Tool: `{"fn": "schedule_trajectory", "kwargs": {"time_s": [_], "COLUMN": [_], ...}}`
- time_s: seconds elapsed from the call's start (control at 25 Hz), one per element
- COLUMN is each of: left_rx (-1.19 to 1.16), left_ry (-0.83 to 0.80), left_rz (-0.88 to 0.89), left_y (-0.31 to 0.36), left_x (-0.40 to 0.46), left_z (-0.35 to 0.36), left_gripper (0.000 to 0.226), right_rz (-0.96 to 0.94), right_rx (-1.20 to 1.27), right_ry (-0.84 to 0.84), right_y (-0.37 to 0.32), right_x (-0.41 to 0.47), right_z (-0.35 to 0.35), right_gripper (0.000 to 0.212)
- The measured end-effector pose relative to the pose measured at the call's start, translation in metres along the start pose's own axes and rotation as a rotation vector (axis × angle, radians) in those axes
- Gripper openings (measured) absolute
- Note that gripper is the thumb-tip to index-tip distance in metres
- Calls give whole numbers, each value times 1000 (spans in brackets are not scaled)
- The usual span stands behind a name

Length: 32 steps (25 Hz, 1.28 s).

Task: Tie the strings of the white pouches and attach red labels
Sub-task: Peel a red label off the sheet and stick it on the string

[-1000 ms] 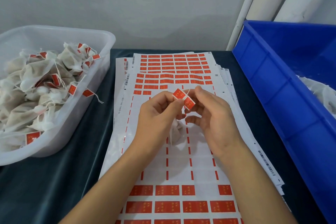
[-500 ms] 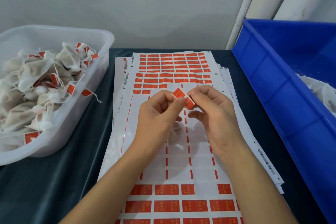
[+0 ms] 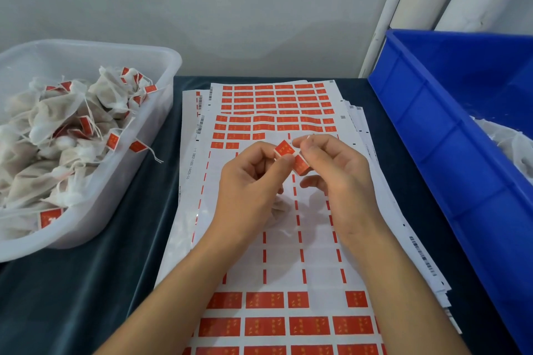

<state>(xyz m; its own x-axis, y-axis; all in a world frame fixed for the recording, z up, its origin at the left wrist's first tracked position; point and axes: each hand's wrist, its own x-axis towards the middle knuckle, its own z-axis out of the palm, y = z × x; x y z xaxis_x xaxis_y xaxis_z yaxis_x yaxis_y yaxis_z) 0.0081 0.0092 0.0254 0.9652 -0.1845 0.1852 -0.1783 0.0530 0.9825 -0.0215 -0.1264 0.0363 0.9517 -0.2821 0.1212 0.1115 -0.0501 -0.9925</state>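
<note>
A red label (image 3: 292, 156), bent in the middle, is held above the sticker sheets. My left hand (image 3: 251, 187) pinches it at the fold from the left and my right hand (image 3: 334, 176) pinches it from the right. Below and between the hands hangs a white pouch (image 3: 278, 210), mostly hidden by the left hand. The sheets of red labels (image 3: 277, 326) lie spread on the dark table under both hands, with a peeled bare stretch in the middle.
A translucent tub (image 3: 161, 72) at the left holds several white pouches with red labels on their strings. A blue bin (image 3: 450, 135) at the right holds more white pouches (image 3: 510, 147). The dark table cloth (image 3: 86, 297) shows at the front left.
Both hands stayed in place, shifting only slightly down and right while working the label between the fingers. The pouch still hangs under them.
</note>
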Motion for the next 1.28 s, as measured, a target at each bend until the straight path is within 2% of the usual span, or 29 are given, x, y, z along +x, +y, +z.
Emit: {"fn": "schedule_trajectory", "kwargs": {"time_s": [0.12,0.4,0.56,0.68,0.8,0.88,1.12,1.28], "left_rx": [-14,42,21,74,282,370,453,440], "left_ry": [-12,-12,-7,1,23,45,161,162], "left_rz": [8,16,21,155,347,392,368,293], "left_y": [1,-2,-1,1,2,2,-4,-4], "left_x": [-1,-1,-4,-7,-11,-11,-6,-5], "left_z": [-1,-1,0,-2,1,3,0,-1], "left_gripper": [21,12,28,21,20,20,11,7], "right_rz": [-33,-72,-52,-19,-2,-5,-154,-181], "right_rx": [-65,-128,-80,-36,-3,5,-137,-153], "right_ry": [-4,105,155,165,157,135,148,188], "right_y": [1,3,3,2,2,2,2,4], "right_x": [-1,-1,-1,-1,0,0,-3,-2], "right_z": [0,2,2,2,1,0,5,2], "right_gripper": [12,10,10,11,14,13,11,6]}}
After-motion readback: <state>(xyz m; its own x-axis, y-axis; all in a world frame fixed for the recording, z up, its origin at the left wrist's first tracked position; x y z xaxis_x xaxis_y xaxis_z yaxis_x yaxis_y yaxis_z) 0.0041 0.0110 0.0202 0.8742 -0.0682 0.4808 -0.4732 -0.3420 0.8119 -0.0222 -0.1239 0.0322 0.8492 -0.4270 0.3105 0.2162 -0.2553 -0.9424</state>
